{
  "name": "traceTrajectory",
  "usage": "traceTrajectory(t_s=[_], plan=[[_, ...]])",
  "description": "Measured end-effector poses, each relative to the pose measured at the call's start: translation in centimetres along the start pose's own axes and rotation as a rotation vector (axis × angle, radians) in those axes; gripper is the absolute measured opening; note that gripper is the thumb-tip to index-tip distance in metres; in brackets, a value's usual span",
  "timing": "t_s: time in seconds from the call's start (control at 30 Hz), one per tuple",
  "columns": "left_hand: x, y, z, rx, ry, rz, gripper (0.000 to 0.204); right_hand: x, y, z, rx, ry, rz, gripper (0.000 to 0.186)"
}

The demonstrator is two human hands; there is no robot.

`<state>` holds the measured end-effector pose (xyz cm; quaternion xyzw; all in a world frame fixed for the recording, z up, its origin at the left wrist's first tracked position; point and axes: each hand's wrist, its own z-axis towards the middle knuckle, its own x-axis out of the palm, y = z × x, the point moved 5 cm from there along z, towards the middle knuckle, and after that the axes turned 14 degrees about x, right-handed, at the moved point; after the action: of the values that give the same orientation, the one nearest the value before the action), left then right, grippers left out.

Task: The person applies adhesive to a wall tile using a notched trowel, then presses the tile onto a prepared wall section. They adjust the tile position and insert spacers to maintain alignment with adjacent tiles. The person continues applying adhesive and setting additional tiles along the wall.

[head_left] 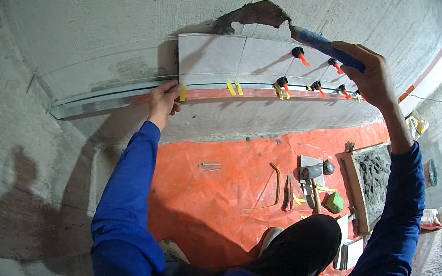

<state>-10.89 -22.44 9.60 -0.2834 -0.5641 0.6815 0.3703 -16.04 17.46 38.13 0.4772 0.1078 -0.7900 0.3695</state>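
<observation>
My right hand (368, 68) is wrapped round the blue handle of a trowel (326, 44). The trowel's dark, mortar-smeared blade (259, 13) lies close to the wall, just above the top edge of a pale grey tile (210, 56). Low at that tile's left corner, my left hand (165, 101) has its fingers curled against a metal rail (107, 95), beside a yellow wedge (183, 93). What its fingertips grip, if anything, is hidden. Black tile levelers with orange levers (300, 56) sit along the joints of the tiles to the right.
An orange sheet (207, 193) covers the floor. On it lie a mallet (315, 195), a utility knife (288, 194), a green sponge (334, 202) and small metal rods (209, 166). A wooden-sided trough of grey mortar (372, 178) stands at the right, near stacked tile pieces (352, 253).
</observation>
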Motion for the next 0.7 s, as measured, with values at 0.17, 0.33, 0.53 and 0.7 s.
traceTrajectory(t_s=[0.17,0.33,0.53,0.7], plan=[[0.0,-0.5,-0.2,0.010,0.002,0.007,0.033,-0.1,-0.7,0.1,-0.037,-0.016,-0.019,0.049],[0.1,-1.0,-0.5,0.003,-0.003,0.027,0.037,0.3,-1.4,-0.2,0.012,0.030,-0.041,0.046],[0.2,-1.4,-0.8,0.006,-0.020,0.011,0.039,0.9,-2.0,0.7,-0.043,-0.002,-0.027,0.044],[0.1,-1.4,-0.7,0.010,-0.006,0.023,0.040,-0.1,-2.4,0.8,-0.048,0.001,0.038,0.046]])
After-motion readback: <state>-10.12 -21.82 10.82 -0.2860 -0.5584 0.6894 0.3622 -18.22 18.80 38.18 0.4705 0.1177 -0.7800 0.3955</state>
